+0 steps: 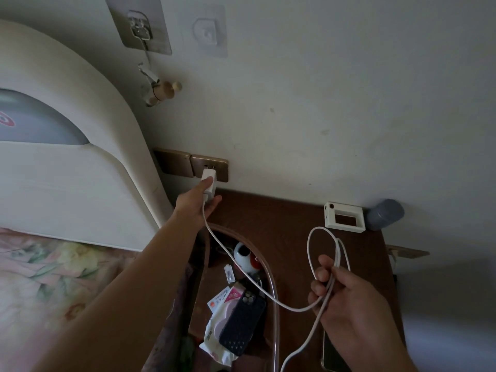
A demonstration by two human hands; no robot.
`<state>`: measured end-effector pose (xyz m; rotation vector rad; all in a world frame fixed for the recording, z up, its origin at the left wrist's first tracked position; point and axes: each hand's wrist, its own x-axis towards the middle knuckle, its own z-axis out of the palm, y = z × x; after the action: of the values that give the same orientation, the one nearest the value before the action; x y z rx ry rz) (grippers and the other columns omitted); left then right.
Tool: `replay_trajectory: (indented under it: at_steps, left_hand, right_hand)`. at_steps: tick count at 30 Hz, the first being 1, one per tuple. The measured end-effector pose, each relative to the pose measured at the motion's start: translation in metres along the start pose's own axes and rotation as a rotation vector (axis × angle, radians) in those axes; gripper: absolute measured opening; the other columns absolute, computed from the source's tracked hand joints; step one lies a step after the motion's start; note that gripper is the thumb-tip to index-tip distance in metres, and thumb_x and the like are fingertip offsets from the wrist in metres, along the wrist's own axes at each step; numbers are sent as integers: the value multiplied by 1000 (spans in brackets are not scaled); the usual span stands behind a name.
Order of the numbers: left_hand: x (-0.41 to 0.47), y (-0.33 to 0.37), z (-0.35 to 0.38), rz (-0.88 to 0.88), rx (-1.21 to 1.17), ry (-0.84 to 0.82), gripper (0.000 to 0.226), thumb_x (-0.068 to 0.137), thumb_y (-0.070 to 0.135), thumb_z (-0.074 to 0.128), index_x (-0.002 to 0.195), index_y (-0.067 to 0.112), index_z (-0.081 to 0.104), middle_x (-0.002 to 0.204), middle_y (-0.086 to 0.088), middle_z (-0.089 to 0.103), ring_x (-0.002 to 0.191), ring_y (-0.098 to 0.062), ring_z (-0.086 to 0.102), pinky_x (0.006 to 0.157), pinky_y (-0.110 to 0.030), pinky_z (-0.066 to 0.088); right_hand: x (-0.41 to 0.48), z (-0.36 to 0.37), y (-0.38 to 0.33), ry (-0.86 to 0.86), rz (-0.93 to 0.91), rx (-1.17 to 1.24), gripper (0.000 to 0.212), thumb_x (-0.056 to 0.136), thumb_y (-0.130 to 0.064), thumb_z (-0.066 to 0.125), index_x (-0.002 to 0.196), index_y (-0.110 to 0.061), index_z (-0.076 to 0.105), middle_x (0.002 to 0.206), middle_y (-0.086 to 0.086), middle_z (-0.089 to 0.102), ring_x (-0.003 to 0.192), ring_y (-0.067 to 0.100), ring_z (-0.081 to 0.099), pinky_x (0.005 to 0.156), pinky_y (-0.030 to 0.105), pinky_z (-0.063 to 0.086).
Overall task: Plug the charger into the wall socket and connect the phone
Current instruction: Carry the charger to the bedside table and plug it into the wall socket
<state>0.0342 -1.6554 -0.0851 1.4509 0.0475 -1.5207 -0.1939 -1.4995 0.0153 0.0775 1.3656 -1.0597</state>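
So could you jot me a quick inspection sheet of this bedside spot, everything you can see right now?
Surface: dark wooden nightstand against the wall, beside a bed headboard.
Job's things: white charger at the brass wall socket, prongs still showing; phone in dark case lying camera side up.
Clutter: white framed gadget, grey cylinder, wipes packet, small round white and red object.
Hands: left hand holds the charger; right hand holds cable loops.
Cables: white cable runs from the charger to the right hand; phone end not seen.
Surroundings: adhesive wall hooks, floral bedding.
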Motion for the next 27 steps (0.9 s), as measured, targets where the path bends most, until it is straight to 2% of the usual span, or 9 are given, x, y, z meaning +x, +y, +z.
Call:
replay_trajectory:
  at_steps: [4,12,19,24,27]
  left_hand:
    - [4,0,-3,-8,16,-3,53,74,21,80,117,15,50,124,-18,47,107,-35,59,65,-30,62]
    - [9,0,-5,34,-19,18,43,75,21,78,109,16,52,125,-16,50,110,-34,60,59,-25,59]
    - [9,2,3,37,-15,24,57,78,21,76,127,13,50,129,-17,48,111,-35,59,64,-28,60]
    - [11,3,2,45,7,22,47,79,21,75,119,14,51,128,-16,48,111,-34,59,70,-30,60]
    - [11,5,5,49,10,30,51,79,20,75,124,13,51,127,-15,49,111,-33,58,73,-32,60]
  right_hand:
    - [2,3,2,0,-4,-15,20,97,-14,44,94,-9,63,62,3,50,57,16,41,62,30,35]
    - [6,8,4,10,2,-16,20,98,-14,43,96,-8,62,62,3,50,57,15,40,61,30,35]
    - [14,10,4,16,-7,-20,20,98,-15,43,99,-7,61,64,3,49,57,15,40,62,30,34]
    - [18,12,6,19,-9,-18,21,99,-15,43,101,-7,62,64,3,50,57,16,41,62,30,35]
    - [19,13,5,16,-3,-17,20,98,-15,44,99,-7,63,64,4,50,58,16,41,62,31,35]
